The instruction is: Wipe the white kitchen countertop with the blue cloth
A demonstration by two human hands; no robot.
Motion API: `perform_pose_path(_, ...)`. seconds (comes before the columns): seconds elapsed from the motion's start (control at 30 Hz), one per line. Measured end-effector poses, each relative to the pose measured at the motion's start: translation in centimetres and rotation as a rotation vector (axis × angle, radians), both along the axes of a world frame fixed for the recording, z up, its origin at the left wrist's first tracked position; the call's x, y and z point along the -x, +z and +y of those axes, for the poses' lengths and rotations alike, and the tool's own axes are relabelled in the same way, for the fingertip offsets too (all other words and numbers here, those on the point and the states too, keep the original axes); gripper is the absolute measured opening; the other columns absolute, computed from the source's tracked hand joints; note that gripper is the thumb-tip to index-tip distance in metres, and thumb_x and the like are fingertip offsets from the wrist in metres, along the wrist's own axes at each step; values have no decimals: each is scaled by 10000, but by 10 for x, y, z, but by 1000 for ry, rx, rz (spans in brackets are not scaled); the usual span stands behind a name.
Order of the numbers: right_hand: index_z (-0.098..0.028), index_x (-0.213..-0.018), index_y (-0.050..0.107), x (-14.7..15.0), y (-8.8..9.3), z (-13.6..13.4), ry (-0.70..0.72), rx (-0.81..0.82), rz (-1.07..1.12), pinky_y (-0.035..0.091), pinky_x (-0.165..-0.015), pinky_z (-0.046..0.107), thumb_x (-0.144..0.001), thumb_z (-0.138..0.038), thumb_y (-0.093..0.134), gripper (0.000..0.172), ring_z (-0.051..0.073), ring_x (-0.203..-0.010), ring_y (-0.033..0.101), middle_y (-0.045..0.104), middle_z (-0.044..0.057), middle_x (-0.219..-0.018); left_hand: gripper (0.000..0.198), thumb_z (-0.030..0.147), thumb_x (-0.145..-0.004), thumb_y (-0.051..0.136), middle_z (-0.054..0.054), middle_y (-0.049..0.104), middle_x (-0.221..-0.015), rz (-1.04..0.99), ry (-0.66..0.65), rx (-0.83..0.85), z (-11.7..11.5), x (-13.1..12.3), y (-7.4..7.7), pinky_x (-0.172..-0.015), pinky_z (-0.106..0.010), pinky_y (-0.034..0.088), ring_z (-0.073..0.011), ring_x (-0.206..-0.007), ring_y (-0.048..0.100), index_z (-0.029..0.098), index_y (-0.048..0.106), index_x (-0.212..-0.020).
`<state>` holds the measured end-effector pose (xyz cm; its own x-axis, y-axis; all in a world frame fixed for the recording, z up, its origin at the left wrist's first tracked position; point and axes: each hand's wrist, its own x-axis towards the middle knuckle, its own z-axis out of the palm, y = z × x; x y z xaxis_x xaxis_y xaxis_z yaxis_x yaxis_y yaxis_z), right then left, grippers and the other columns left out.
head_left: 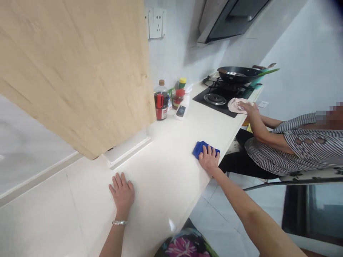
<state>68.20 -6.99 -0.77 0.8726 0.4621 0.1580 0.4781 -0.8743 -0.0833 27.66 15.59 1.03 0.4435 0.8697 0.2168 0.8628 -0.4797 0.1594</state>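
My right hand [209,159] lies over a folded blue cloth [199,148], pressing it to the white countertop [166,171] near the front edge. The fingers curve over the cloth, and part of it shows past the fingertips. With its fingers spread, my left hand [122,192] rests palm down on the counter and holds nothing. A silver bracelet [119,222] circles the left wrist.
A wooden cabinet [80,71] hangs at the left. A dark sauce bottle [161,101], a jar [178,98] and a white bottle [182,107] stand by the wall. Beyond, another person [278,142] holds a pale cloth [236,105] at the cooktop [198,98], below a wok [238,76].
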Motion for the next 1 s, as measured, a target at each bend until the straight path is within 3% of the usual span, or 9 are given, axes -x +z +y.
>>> perform_pose_path(0.17,-62,-1567,256,0,-3,61,-87,3,48,140,-1105,751,-961,-372,197,683,456,-1457,218,301,272,-1578,591,310,-997,266,-215,303,-1611,-8,-2,-18,-2,0,-2,-1219,-634,145,-347,-1535,149,44,383,-1512)
perform_pose_path(0.27,-64,-1574,243,17,-2,107,-38,17,76,125,-1132,728,-967,-384,198,687,448,-1471,200,268,255,-1600,584,295,-997,267,-218,302,-1611,-15,1,-19,-2,1,-4,-1222,-634,136,-355,-1533,150,37,395,-1505)
perform_pose_path(0.43,-79,-1578,239,77,5,182,155,52,105,75,-1163,700,-987,-374,182,663,428,-1500,163,221,223,-1631,584,285,-982,308,-207,289,-1618,-64,2,24,-2,3,-5,-1226,-631,145,-349,-1534,154,51,393,-1510)
perform_pose_path(0.57,-99,-1578,254,144,11,215,368,73,113,32,-1183,679,-985,-406,256,668,417,-1511,149,213,199,-1641,574,278,-978,324,-203,311,-1609,-81,6,8,-3,4,-6,-1224,-632,159,-347,-1530,175,60,410,-1502)
perform_pose_path(0.67,-143,-1579,272,193,15,213,535,81,113,17,-1204,651,-975,-427,315,669,389,-1519,150,230,150,-1647,563,276,-978,333,-205,320,-1604,-91,9,-4,-2,5,-9,-1222,-632,163,-352,-1527,184,57,432,-1488)
perform_pose_path(0.8,-172,-1588,245,240,22,185,837,34,117,26,-1222,623,-991,-448,323,663,364,-1531,129,187,133,-1661,544,255,-989,313,-204,327,-1601,-110,10,-14,-1,6,-11,-1223,-622,164,-343,-1525,195,64,444,-1481)
perform_pose_path(1.0,-213,-1581,271,257,31,129,1140,-28,148,107,-1242,589,-1003,-423,359,621,326,-1541,111,189,110,-1664,527,198,-981,292,-196,383,-1575,-107,10,-12,-2,10,-5,-1216,-605,206,-340,-1500,274,70,474,-1459)
